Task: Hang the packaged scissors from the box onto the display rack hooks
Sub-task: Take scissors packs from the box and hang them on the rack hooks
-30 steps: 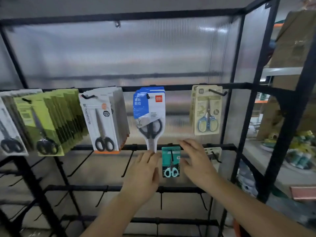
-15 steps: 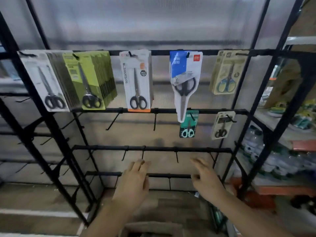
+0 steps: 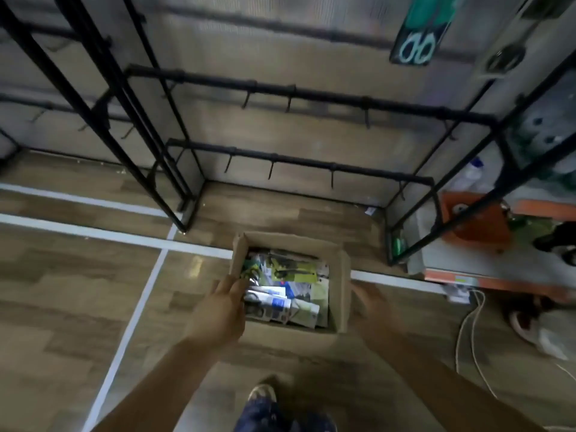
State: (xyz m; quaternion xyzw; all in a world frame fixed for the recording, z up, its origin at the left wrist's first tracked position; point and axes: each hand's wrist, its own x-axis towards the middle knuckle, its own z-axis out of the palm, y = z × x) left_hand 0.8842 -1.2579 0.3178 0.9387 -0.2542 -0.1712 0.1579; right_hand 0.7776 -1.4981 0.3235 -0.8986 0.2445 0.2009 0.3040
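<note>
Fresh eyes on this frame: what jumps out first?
The open cardboard box on the wood floor at centre, stuffed with jumbled scissor packs. Both hands reach down to it: the left hand at its left rim over the packs, the right hand just outside its right wall, neither with a grip on anything. Behind the box stands the black display rack with rows of bare hooks, and a teal pack hangs top right.

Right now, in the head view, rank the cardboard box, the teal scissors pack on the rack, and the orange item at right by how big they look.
1. cardboard box, clearly largest.
2. orange item and teal scissors pack: they look alike, and the pack is cut off at the top edge and blurred, so they stay unranked.
</note>
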